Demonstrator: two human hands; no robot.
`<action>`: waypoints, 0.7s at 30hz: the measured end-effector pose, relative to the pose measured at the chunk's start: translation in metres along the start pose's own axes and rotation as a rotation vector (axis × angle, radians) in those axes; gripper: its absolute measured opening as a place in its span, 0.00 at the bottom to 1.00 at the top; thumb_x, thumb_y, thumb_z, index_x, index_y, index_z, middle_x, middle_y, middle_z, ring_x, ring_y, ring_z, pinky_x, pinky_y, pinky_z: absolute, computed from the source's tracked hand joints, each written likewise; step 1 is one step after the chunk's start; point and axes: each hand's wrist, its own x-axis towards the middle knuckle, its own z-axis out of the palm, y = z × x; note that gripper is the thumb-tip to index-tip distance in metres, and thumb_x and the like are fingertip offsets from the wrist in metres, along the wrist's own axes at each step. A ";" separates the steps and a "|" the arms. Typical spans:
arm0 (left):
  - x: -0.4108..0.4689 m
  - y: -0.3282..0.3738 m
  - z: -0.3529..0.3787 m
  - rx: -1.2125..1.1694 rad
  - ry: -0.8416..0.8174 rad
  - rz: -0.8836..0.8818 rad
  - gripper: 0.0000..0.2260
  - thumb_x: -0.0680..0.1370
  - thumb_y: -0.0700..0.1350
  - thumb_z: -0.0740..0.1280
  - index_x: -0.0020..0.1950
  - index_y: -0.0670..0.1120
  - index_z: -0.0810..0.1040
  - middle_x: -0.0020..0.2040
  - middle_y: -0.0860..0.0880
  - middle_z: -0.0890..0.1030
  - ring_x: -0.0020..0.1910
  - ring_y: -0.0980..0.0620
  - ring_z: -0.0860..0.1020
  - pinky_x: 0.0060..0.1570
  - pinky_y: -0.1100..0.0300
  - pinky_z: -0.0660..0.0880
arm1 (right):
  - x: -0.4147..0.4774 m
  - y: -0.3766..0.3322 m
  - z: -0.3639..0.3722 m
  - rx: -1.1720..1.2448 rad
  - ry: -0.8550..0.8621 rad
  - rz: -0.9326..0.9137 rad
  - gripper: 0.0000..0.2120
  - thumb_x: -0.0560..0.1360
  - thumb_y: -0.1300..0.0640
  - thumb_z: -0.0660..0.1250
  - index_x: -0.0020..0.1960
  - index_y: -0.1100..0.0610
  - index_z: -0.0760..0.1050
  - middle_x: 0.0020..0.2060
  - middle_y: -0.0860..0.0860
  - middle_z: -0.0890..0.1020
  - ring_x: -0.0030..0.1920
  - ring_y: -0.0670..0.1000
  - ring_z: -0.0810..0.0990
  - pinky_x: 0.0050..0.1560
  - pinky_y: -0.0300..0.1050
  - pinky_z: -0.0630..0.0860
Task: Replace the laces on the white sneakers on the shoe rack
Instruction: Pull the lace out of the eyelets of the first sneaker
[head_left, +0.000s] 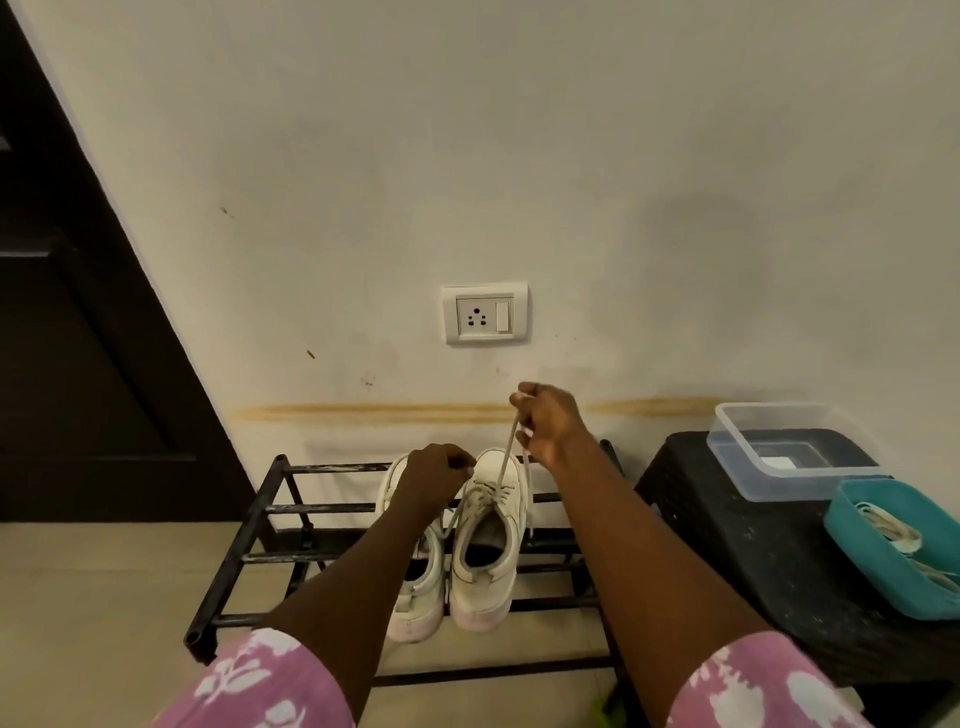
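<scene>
Tension must be even on both ends, I judge: left of the right sneaker (485, 587) on the shoe rack (270, 508) my left grip (434, 475) curls round one end of the lace (508, 457), above its toe my right grip (548, 423) pinches the other end, raised taut.

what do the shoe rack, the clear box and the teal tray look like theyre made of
The shoe rack looks like black-painted metal tube: pale scuffs on the bars, and an open tube end. The clear box is probably plastic: the stool shows through its see-through walls. The teal tray seems opaque moulded plastic, smooth and matte, though that is less sure.
</scene>
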 end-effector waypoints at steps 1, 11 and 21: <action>-0.001 0.000 0.002 0.026 -0.040 0.015 0.08 0.75 0.39 0.67 0.53 0.42 0.83 0.49 0.45 0.83 0.47 0.49 0.81 0.42 0.68 0.73 | 0.001 -0.011 0.000 0.002 0.020 -0.036 0.11 0.77 0.71 0.57 0.45 0.57 0.71 0.37 0.52 0.75 0.34 0.47 0.68 0.34 0.42 0.64; -0.006 0.000 0.016 0.261 -0.242 0.144 0.13 0.78 0.41 0.63 0.62 0.46 0.79 0.60 0.45 0.79 0.58 0.48 0.77 0.59 0.59 0.70 | 0.010 -0.008 -0.010 -0.872 0.148 -0.565 0.17 0.76 0.68 0.60 0.62 0.57 0.76 0.60 0.57 0.78 0.57 0.56 0.78 0.56 0.41 0.72; 0.003 0.004 0.011 0.223 -0.121 0.038 0.21 0.77 0.51 0.66 0.35 0.34 0.79 0.25 0.47 0.71 0.27 0.51 0.70 0.29 0.61 0.63 | 0.009 0.075 -0.018 -1.060 -0.020 -0.312 0.08 0.73 0.66 0.67 0.50 0.62 0.83 0.46 0.60 0.84 0.48 0.56 0.82 0.49 0.45 0.79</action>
